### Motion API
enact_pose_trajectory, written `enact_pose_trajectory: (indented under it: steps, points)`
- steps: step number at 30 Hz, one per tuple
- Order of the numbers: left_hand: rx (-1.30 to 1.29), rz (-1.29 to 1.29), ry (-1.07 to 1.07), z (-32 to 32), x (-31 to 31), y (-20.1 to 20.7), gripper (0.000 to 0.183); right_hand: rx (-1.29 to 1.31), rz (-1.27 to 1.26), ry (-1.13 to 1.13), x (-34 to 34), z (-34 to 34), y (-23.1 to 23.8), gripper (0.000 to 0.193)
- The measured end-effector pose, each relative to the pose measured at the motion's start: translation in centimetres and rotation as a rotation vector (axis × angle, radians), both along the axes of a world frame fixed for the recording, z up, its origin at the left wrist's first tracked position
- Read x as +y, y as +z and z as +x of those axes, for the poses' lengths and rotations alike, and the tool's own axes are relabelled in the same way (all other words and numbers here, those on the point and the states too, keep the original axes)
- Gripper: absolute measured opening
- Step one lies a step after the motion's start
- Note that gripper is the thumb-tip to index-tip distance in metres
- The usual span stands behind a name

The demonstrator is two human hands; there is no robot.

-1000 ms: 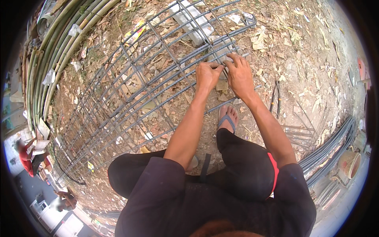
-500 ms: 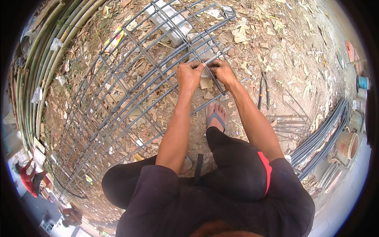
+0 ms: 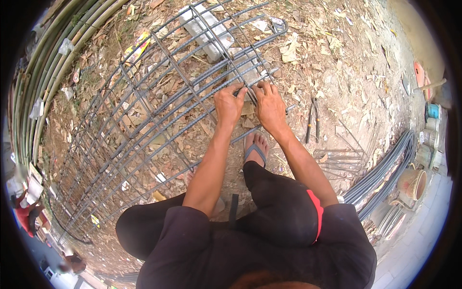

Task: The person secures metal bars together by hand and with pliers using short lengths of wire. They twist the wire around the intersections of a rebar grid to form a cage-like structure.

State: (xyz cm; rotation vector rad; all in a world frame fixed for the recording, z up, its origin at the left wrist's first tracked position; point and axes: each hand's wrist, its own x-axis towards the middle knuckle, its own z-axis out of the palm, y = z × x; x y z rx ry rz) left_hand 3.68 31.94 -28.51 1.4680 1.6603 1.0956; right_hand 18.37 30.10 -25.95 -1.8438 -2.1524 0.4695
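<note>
Steel, likely heavy, stiff; take cage (image 3: 195, 88) by bars (image 3: 166, 107) at nine o'clock from left grip (image 3: 227, 106) and right grip (image 3: 270, 107); cannot tell whether clamped.

Grey rebar (image 3: 191, 83) mid-frame, green-and-tan bamboo (image 3: 48, 53) upper left; those black pliers (image 3: 317, 115), right of centre, wear orange bands (image 3: 309, 126).

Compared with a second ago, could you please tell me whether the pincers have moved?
No; judged against the bundled steel bars, the pincers lie in the same spot; only the camera view has shifted.
</note>
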Motion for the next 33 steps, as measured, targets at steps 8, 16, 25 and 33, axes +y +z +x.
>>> enact_pose_trajectory:
  steps: [8,16,25,33]
  points:
    - [0.094,0.139,-0.045,-0.2,-0.4,-0.4,0.025,-0.105,0.254,0.174,0.0,1.4,0.0,0.037]
    - [0.116,0.221,-0.038,0.1,-0.6,-1.2,0.020,0.045,-0.184,-0.034,0.2,1.0,3.6,0.012]
    - [0.147,0.226,-0.034,0.4,-0.7,-1.2,0.016,-0.376,0.185,0.736,10.6,-1.7,7.7,0.012]
    - [0.102,0.220,-0.015,0.3,-0.8,-1.1,0.015,-0.552,-0.455,0.738,7.7,-2.0,8.7,0.021]
